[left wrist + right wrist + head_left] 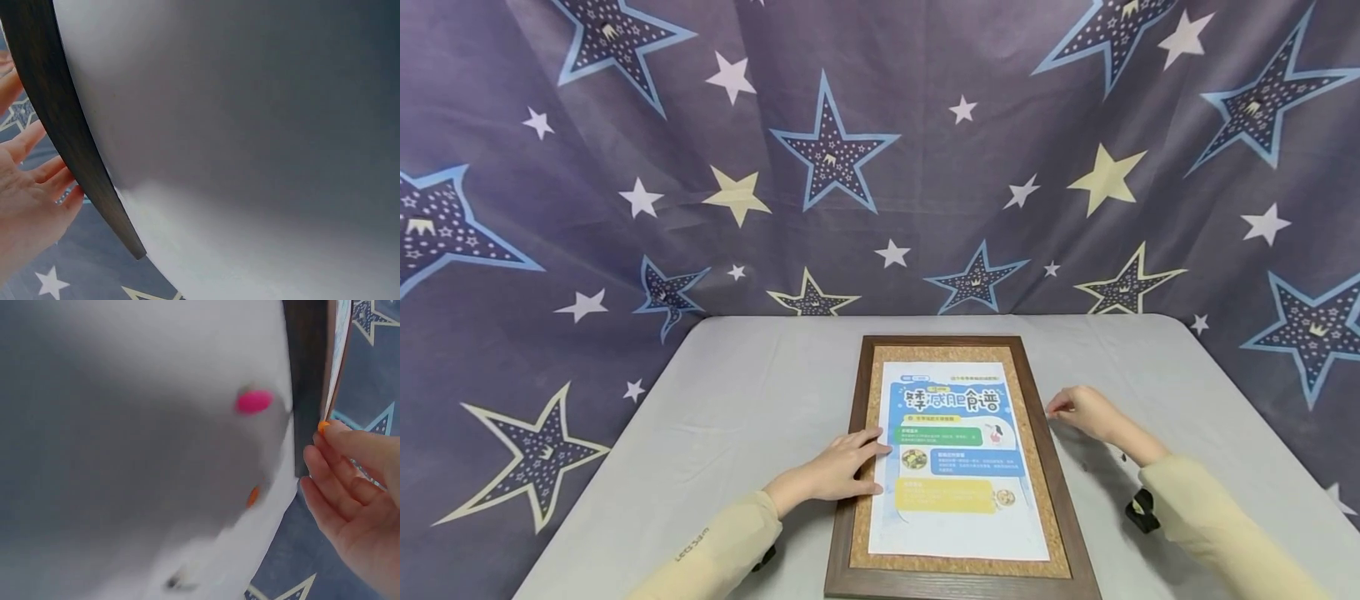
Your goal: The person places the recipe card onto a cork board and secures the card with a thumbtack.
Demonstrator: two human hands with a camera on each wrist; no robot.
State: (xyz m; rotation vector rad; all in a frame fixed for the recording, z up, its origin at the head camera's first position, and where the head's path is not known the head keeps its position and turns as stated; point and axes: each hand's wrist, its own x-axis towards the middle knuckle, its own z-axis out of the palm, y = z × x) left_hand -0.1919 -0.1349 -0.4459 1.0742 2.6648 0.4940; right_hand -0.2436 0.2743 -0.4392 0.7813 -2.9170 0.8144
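Observation:
A cork board (1056, 567) with a dark brown wooden frame lies in the head view, and a printed poster sheet (958, 533) with blue, green and yellow panels rests on it. My left hand (835, 471) lies across the frame's left side, its extended fingertips touching the sheet's left edge. Beside the right side of the frame is my right hand (1086, 410). In the right wrist view its thumb and forefinger pinch a small orange push pin (323, 427), of which only the orange end shows.
Loose on the grey table (760, 392) by the right hand lie a pink push pin (254, 401), another orange pin (252, 497) and a blurred pale piece (178, 581). A star-patterned curtain (850, 242) hangs behind the table.

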